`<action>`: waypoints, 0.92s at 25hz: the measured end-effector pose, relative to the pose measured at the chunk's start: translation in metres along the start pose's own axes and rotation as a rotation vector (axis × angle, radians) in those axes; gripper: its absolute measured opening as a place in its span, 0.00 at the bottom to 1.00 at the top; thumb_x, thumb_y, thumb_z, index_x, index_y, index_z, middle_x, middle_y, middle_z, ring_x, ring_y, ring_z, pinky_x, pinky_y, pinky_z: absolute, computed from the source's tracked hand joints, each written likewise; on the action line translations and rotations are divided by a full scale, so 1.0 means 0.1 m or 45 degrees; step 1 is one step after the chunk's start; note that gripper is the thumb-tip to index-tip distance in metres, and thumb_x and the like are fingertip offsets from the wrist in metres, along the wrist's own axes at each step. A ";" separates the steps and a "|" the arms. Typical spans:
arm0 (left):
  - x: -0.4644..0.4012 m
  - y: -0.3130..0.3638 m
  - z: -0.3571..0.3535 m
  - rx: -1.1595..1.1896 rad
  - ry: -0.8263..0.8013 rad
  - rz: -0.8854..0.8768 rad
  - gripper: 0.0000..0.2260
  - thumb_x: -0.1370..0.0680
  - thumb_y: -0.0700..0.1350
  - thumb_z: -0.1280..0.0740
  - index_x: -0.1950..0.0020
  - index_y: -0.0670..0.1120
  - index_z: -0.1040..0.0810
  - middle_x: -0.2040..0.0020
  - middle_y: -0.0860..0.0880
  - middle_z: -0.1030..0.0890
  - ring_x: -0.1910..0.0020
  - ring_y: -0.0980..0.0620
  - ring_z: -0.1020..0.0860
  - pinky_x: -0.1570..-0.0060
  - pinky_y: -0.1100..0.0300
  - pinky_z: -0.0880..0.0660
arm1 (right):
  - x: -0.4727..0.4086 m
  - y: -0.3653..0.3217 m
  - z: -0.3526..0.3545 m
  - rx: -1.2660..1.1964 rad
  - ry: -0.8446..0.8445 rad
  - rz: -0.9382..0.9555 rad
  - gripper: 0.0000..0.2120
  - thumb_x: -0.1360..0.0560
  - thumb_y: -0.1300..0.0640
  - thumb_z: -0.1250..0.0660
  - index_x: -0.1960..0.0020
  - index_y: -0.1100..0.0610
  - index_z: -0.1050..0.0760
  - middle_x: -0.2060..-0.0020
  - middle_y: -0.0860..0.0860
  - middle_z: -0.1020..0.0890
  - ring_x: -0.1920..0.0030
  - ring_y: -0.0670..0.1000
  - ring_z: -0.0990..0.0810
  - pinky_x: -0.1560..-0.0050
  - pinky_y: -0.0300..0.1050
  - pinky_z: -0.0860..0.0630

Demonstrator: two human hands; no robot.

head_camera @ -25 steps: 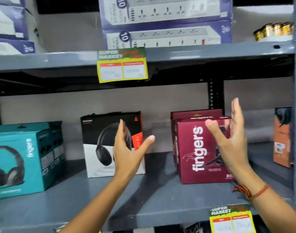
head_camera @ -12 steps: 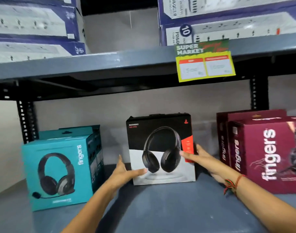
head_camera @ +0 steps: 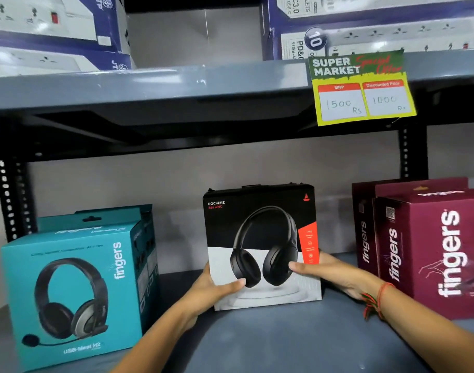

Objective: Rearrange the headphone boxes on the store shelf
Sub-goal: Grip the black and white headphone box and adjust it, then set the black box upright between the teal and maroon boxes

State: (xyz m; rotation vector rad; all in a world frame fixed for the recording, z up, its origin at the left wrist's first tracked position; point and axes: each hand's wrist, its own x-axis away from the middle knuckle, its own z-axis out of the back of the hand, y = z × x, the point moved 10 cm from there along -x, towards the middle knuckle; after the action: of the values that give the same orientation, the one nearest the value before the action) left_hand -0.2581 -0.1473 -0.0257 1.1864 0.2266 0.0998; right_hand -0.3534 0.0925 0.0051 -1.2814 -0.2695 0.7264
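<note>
Both hands are clamped on the black-and-white headphone box (head_camera: 261,244): the left hand (head_camera: 211,288) grips its lower left edge with the thumb across the front, the right hand (head_camera: 330,273) its lower right edge. The flat cardboard box stands upright on the grey metal shelf (head_camera: 257,343), printed front facing the person, long axis vertical. A teal box (head_camera: 71,289) sits left of the left hand; 2 maroon boxes (head_camera: 430,246) stand right of the right hand.
</note>
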 end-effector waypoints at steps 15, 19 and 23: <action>0.39 0.15 -0.19 0.030 -0.021 -0.046 0.45 0.35 0.59 0.20 0.22 0.52 0.34 0.32 0.55 0.20 0.33 0.58 0.23 0.45 0.69 0.28 | 0.41 0.00 0.03 0.032 0.000 -0.020 0.30 0.27 0.47 0.24 0.27 0.52 0.28 0.36 0.45 0.16 0.34 0.44 0.19 0.28 0.46 0.28; 0.52 0.21 -0.25 0.019 -0.019 -0.044 0.41 0.29 0.54 0.20 0.21 0.51 0.36 0.32 0.54 0.21 0.36 0.59 0.23 0.48 0.69 0.28 | 0.54 -0.06 0.00 0.018 0.000 -0.023 0.35 0.30 0.45 0.23 0.26 0.50 0.30 0.36 0.44 0.16 0.36 0.43 0.19 0.36 0.40 0.25; 0.87 0.50 -0.13 -0.202 0.138 -0.265 0.36 0.29 0.59 0.22 0.28 0.67 0.40 0.27 0.62 0.29 0.28 0.56 0.28 0.38 0.68 0.29 | 0.73 -0.21 0.13 0.055 0.410 0.131 0.61 0.42 0.33 0.19 0.19 0.38 0.52 0.23 0.45 0.31 0.25 0.47 0.30 0.23 0.52 0.36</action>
State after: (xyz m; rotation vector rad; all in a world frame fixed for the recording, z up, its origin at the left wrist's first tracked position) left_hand -0.1747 -0.1002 0.0051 0.9944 0.4283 -0.0008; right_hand -0.2989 0.1460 0.0133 -1.3560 0.0740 0.5981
